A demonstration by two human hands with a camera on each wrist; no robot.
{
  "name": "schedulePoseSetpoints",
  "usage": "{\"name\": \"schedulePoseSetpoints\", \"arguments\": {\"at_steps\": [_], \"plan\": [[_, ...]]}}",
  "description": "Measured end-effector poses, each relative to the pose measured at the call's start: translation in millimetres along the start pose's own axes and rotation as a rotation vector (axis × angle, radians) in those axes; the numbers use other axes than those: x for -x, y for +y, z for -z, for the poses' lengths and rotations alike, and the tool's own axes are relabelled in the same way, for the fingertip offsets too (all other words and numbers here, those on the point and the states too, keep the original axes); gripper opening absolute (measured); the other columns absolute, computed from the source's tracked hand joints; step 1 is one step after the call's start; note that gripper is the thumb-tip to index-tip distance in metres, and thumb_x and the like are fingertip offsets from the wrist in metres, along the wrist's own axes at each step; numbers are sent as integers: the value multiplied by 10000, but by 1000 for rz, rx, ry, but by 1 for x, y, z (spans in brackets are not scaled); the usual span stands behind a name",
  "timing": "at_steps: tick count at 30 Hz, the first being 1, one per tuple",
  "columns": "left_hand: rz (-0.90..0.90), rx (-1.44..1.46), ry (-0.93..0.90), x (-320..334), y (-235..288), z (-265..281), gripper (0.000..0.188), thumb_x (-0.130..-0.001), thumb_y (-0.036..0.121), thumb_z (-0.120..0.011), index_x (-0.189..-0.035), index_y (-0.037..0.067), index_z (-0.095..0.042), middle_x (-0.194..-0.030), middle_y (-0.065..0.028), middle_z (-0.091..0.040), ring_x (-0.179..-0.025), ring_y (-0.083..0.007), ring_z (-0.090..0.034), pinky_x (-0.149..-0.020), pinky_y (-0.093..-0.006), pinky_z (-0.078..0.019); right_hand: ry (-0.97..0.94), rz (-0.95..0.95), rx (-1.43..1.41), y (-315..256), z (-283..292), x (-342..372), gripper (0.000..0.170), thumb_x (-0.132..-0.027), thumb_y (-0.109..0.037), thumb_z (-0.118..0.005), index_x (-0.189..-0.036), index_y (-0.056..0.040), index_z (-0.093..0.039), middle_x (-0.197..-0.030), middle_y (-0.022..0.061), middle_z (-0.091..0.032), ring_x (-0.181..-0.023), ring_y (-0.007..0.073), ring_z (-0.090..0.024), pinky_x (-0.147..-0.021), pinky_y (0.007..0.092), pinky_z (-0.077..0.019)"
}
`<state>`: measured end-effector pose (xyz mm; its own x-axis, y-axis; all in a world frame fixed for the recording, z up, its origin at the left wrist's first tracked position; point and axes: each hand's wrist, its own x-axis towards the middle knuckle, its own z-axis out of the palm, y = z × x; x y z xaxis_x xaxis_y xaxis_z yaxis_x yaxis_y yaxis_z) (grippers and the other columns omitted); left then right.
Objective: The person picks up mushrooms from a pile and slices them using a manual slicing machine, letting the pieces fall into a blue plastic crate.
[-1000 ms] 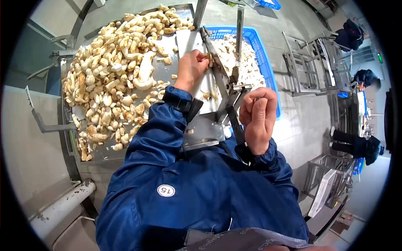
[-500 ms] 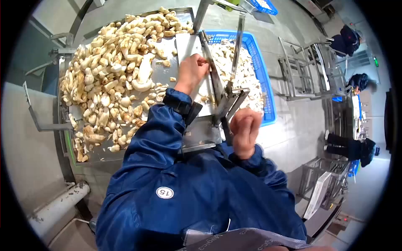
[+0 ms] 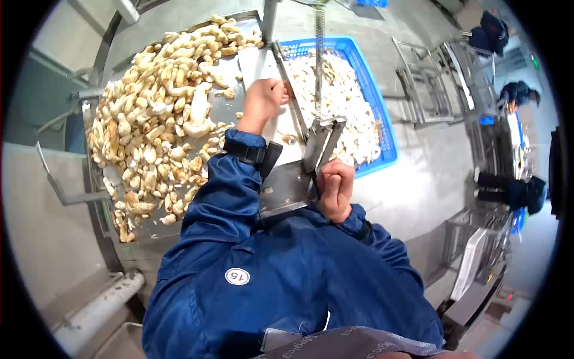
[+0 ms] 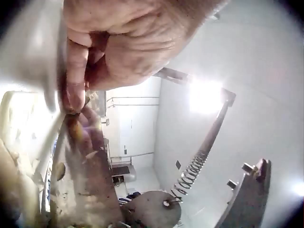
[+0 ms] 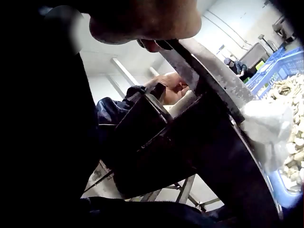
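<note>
My left hand (image 3: 263, 103) is over a white cutting board (image 3: 256, 64), fingers curled and fingertips right at a long hinged metal blade (image 3: 291, 90). It pinches a mushroom piece that the fingers mostly hide. In the left wrist view, the fingertips (image 4: 74, 99) bear down beside the blade's flat face (image 4: 85, 180). My right hand (image 3: 335, 190) grips the blade's lever at the near end, close to my body; the right wrist view shows its fingers (image 5: 147, 23) above the dark metal arm. Small mushroom bits (image 3: 289, 139) lie on the board's near part.
Whole mushrooms (image 3: 143, 113) are heaped on the metal table at left, a large one (image 3: 199, 110) nearest the board. Beyond the blade, a blue crate (image 3: 385, 134) holds sliced mushrooms (image 3: 353, 107). A coil spring (image 3: 318, 72) rises above the blade. Metal racks and people are farther right.
My right hand has come down and left towards the board, bringing the lever with it. The left hand keeps its place by the blade, its fingers tucked in more. The head view has shifted slightly.
</note>
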<state>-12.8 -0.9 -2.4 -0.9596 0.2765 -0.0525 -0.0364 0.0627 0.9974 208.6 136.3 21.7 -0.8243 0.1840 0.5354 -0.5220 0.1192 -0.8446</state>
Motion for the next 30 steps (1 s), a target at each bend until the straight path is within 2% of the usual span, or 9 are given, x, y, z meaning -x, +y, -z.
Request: {"name": "schedulePoseSetpoints", "arguments": {"at_steps": [4,5,9,12,18,22,26,28,30], "plan": [[-13,-209,-59,5,26,-4,305,-940,185,-585,-984,-112,-637,-861,-112,-685,-758,-146,-661,-704,-280,-562,-68,47,58,-5,4,-7,97,-975,-91,-495,-1018,-6,-510,-772,116,-541,-670,238,-497,-621,339,-413],[-106,-108,40,-5,-1,-7,290,-890,184,-603,-895,-100,-660,-720,-117,-691,-631,-131,-650,-609,-248,-517,-83,82,94,-2,7,-7,99,-973,-99,-505,-1018,-13,-525,-778,122,-549,-665,257,-507,-612,344,-418],[-104,6,87,7,25,-18,288,-848,133,-694,-1035,-55,-581,-884,-82,-649,-717,-122,-625,-635,-257,-517,-83,69,93,-3,8,-7,106,-963,-129,-549,-1044,-63,-541,-769,121,-542,-643,284,-524,-582,356,-426],[-307,-558,211,6,30,-13,317,-833,152,-713,-1036,-52,-581,-884,-96,-649,-719,-134,-629,-664,-274,-524,-99,72,99,-1,11,-7,92,-957,-121,-555,-1026,-61,-544,-776,117,-548,-645,286,-531,-577,365,-434],[36,-346,52,7,41,-24,363,-821,168,-719,-1052,-55,-550,-839,-88,-637,-695,-148,-635,-616,-268,-509,-126,84,102,-3,13,-9,129,-897,-39,-581,-1017,-75,-548,-846,115,-589,-699,325,-553,-584,393,-449],[-10,-182,13,3,24,-15,295,-826,115,-692,-1022,-34,-529,-795,-55,-614,-661,-115,-592,-595,-249,-492,-141,68,102,-2,15,-10,162,-876,-14,-589,-1021,-73,-551,-831,124,-575,-699,331,-554,-587,402,-446],[-340,-389,85,8,47,-29,345,-901,181,-681,-1151,-4,-532,-913,-69,-610,-824,-138,-611,-673,-258,-516,-169,72,104,3,16,-7,171,-850,10,-596,-1002,-60,-560,-769,140,-540,-665,336,-526,-571,394,-420],[-312,-104,-53,5,67,-35,401,-901,202,-683,-1205,-6,-522,-925,-61,-616,-839,-149,-613,-703,-275,-520,-126,89,62,3,12,-7,130,-860,25,-547,-975,-35,-559,-751,136,-550,-651,327,-509,-576,393,-416],[-277,-152,11,-2,85,-28,296,-902,177,-663,-1142,20,-590,-938,-74,-638,-892,-169,-634,-738,-317,-532,-122,92,66,4,11,-4,117,-875,14,-532,-981,-31,-558,-752,135,-563,-657,318,-519,-580,392,-422]]}}
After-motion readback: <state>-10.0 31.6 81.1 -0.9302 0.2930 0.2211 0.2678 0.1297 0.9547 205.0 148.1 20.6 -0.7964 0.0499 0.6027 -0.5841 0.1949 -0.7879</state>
